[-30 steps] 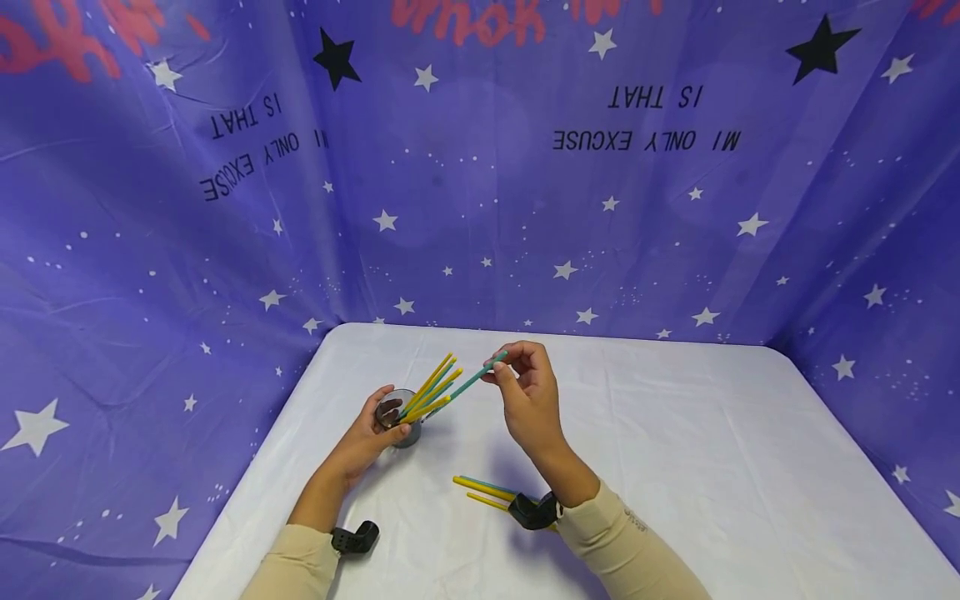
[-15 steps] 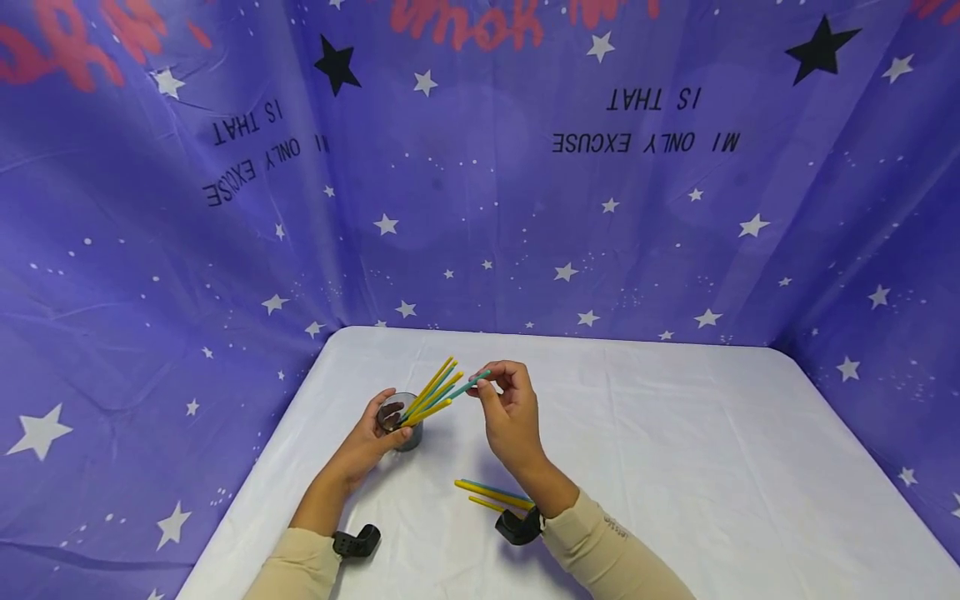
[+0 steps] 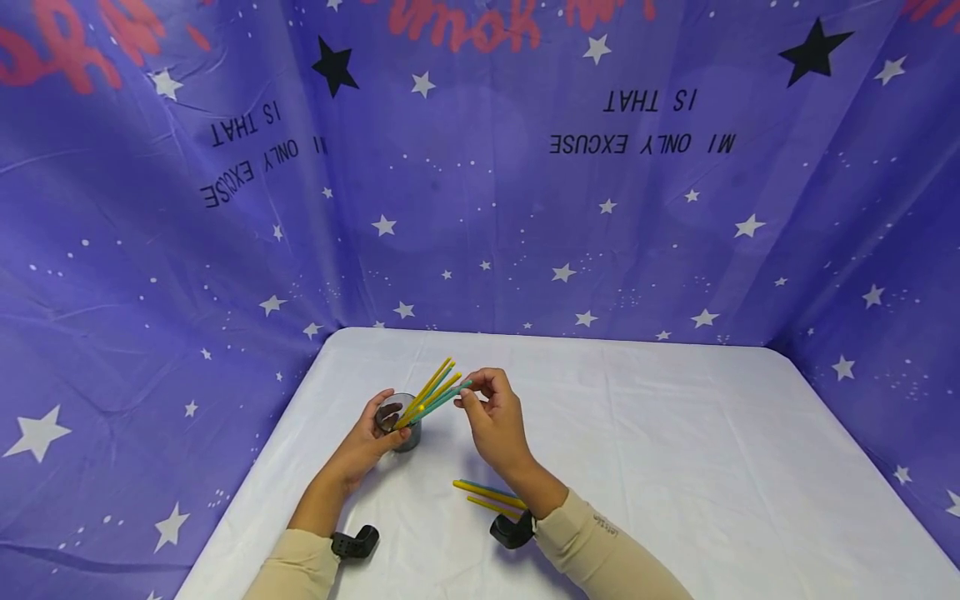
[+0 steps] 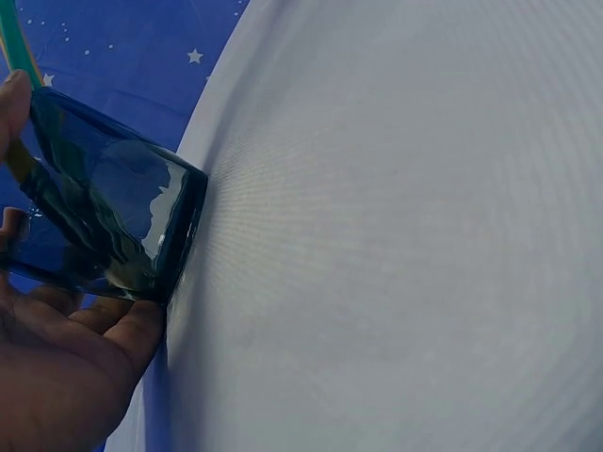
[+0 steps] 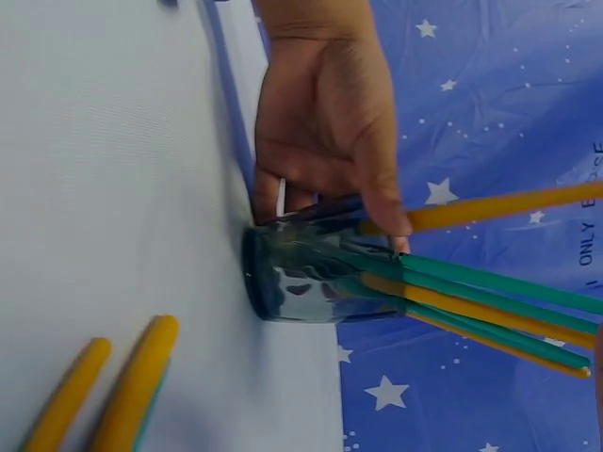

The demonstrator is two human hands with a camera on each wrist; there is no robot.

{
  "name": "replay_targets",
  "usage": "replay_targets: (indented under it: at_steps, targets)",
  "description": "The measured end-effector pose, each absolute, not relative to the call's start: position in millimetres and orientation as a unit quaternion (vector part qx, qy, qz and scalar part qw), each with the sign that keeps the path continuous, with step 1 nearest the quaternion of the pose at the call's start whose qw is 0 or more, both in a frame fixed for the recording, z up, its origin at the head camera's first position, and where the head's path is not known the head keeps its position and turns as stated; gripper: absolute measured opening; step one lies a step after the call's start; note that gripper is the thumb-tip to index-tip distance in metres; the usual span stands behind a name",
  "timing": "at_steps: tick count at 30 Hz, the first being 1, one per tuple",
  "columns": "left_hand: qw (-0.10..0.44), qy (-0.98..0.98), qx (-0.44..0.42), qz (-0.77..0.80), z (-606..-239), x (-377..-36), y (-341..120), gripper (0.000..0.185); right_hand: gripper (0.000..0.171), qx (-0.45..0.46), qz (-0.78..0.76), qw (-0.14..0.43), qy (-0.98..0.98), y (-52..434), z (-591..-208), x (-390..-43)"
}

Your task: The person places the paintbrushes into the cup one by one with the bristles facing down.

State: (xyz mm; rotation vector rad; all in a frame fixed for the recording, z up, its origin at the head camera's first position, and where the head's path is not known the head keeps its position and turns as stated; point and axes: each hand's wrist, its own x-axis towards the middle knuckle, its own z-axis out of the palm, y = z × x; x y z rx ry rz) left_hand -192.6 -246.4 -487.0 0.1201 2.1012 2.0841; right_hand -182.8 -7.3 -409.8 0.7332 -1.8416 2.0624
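- The left hand (image 3: 363,442) holds a dark, see-through glass (image 3: 407,439); its fingers are curled round the wall, and the thumb lies at the rim.
- This glass is tilted, with its mouth toward the right hand (image 3: 498,425), low over the table (image 3: 675,442); I cannot tell if the base touches the surface.
- Inside the glass lean several yellow and green sticks (image 3: 432,385), their upper ends standing out beyond the rim and spreading slightly.
- The right hand has thumb and fingers together on the upper end of one green stick (image 3: 453,392); its lower part runs among the others toward the mouth of the glass, and how deep it reaches is hidden there.
- The left thumb stands partly in the way at the rim, touching a yellow stick in the right wrist view.
- Some loose sticks (image 3: 491,493), yellow and green, lie on the table below the right wrist; this wrist and its black device (image 3: 512,532) cover their far ends in the head view.
- Another black device (image 3: 355,543) sits at the left wrist, beside a beige sleeve (image 3: 296,567).
- Behind the table hangs a purple curtain (image 3: 525,217) with stars and upside-down lettering.
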Motion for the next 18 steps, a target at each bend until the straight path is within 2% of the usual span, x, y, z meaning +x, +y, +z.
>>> replay_targets:
  at_steps: [6, 14, 18]
  targets:
    - [0.086, 0.706, 0.04, 0.702, -487.9, -192.7, -245.4, 0.083, 0.012, 0.263, 0.693, 0.128, -0.659, -9.9, -403.3, -173.8]
    - [0.083, 0.705, 0.049, 0.702, -488.7, -192.0, -245.1, 0.083, 0.009, 0.236, 0.658, 0.115, -0.706, -17.3, -435.5, -190.0]
    - [0.083, 0.706, 0.047, 0.702, -488.8, -192.4, -245.4, 0.083, 0.009, 0.241, 0.64, 0.124, -0.719, -15.1, -439.0, -193.2]
